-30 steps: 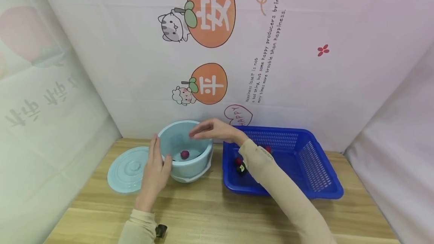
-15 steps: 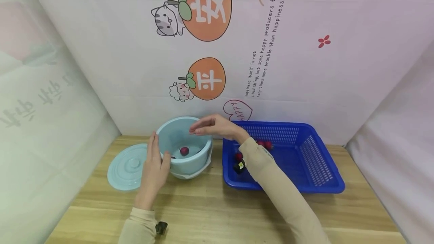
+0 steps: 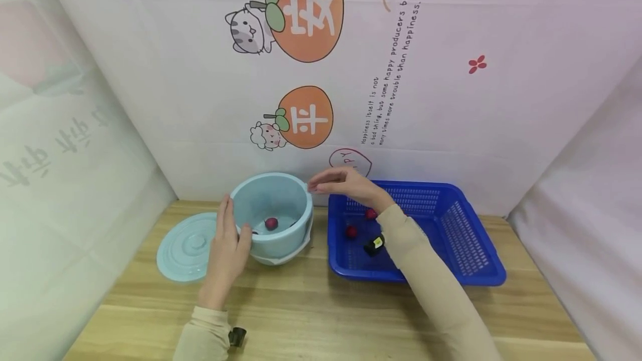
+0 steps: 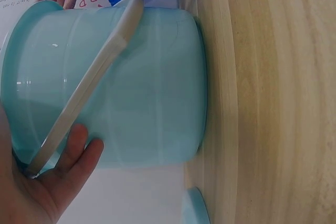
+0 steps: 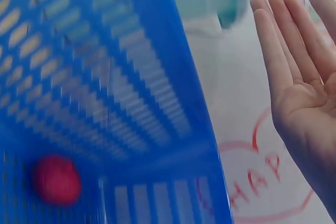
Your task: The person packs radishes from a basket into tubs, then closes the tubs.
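Note:
My left hand [image 3: 228,252] rests against the left side of the light blue bucket [image 3: 281,248], its fingers extended along the wall and the thumb near the front rim. In the left wrist view, fingers [image 4: 84,158] of that hand touch the wall below the pale carrying handle [image 4: 86,85]. A small round purplish-red item [image 3: 271,223] lies on the bucket's floor. My right hand [image 3: 346,183] is above the gap between bucket and blue basket [image 3: 416,282]. Its fingers are extended and the palm is bare in the right wrist view.
Small round red items [image 3: 351,232] lie in the basket's left part. A light blue lid [image 3: 193,247] lies on the wooden table [image 3: 301,316] left of the bucket. A printed white cloth [image 3: 441,127] hangs behind.
My right hand has moved from over the bucket's opening to the right, past its rim toward the basket. The left hand has stayed at the bucket.

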